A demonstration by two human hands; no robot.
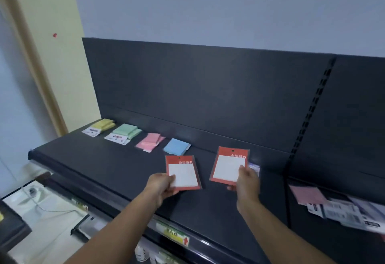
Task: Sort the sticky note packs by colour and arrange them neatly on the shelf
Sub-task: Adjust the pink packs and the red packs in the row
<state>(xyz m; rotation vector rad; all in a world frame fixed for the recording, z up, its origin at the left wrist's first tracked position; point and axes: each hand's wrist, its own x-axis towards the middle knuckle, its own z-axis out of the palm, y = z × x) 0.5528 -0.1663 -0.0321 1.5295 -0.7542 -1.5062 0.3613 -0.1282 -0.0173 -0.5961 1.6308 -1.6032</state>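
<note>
Along the back of the dark shelf [108,165] lie sorted stacks of sticky note packs: yellow [102,125], green [126,132], pink [150,141] and blue [177,146]. My left hand [160,184] grips the lower left corner of a red-framed white pack [183,173]. A second red-framed white pack [229,164] is pinched at its lower right edge by my right hand [248,182]. A pale purple pack [254,167] peeks out behind my right hand.
On the neighbouring shelf section at the right lie a loose pink pack [308,195] and several blurred packs with white barcode labels [343,211]. A slotted upright [308,117] divides the two sections. Lower shelves with goods [145,253] sit below the front edge.
</note>
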